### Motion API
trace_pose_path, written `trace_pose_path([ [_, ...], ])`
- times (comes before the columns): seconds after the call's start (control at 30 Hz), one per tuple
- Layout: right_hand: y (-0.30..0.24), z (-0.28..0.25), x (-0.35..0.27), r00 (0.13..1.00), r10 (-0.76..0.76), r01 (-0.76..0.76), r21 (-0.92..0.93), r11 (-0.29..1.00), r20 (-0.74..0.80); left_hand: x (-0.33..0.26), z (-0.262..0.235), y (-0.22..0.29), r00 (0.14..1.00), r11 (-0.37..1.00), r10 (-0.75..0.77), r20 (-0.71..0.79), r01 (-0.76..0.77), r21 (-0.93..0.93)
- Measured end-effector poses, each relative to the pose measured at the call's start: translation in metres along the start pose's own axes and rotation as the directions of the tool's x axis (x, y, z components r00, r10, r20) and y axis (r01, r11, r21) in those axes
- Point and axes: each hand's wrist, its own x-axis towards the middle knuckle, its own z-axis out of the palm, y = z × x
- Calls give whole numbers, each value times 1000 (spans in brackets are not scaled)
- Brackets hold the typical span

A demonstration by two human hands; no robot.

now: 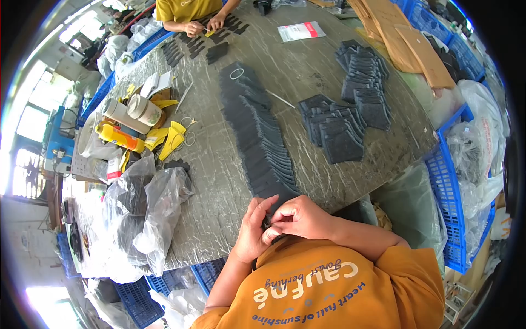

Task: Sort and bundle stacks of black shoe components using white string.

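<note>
Left hand (255,226), right hand (303,217): both pinched narrow, apparently on a dark cloth piece (267,222). Risk we note: careless tugging could disorder the overlapping cloth row (259,134).

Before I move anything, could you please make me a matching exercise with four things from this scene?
Things:
1. Bottle
2. Packet
3. Cardboard
4. Long row

Descriptions:
A. brown, at the far right of the table
B. dark, overlapping, down the table's middle
C. yellow, in the clutter on the table's left
D. white and red, flat near the table's far edge

Pairs: 1-C, 2-D, 3-A, 4-B
</note>
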Motion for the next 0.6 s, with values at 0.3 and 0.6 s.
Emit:
trace_pose_path([
  [0.3, 4, 2, -1, 998, 39, -43, 87, 995, 41, -2, 0, -2, 1000, 998, -26, 13, 27, -54],
  [0.6, 13, 7, -1, 946, 282, -309, 706, 638, 159, -11, 7, -7, 989, 751, -131, -72, 52, -658],
])
